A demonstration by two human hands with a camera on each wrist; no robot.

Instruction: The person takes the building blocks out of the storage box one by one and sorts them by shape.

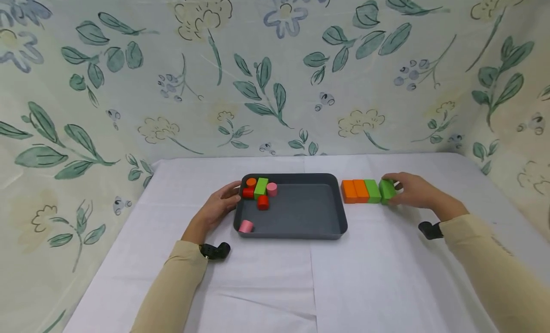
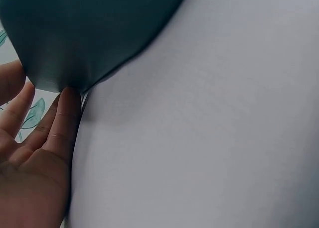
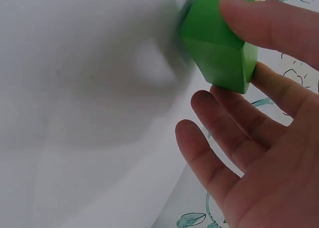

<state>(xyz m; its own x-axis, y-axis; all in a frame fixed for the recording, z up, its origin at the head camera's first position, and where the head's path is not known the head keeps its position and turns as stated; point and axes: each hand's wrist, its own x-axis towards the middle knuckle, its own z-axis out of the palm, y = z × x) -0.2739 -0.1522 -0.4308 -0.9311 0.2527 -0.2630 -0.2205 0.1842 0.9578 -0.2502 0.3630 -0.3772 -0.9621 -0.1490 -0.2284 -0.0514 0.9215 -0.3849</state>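
Note:
My right hand [image 1: 414,190] pinches a green block [image 1: 387,192] between thumb and fingers, and the block leans slightly at the right end of a short row. Beside it in that row stand another green block [image 1: 372,191] and two orange blocks [image 1: 354,191]. In the right wrist view the thumb lies on the held block [image 3: 219,44], while the lower fingers [image 3: 199,148] spread away from it. My left hand [image 1: 216,206] touches the left side of a dark grey tray [image 1: 292,236], its fingertips at the outer wall in the left wrist view.
Inside the tray, toward its left, are a green block [image 1: 260,188], an orange cylinder [image 1: 251,182], red pieces [image 1: 263,202] and pink cylinders [image 1: 246,226]. A white cloth [image 1: 275,285] covers the table, with a floral curtain [image 1: 275,85] behind.

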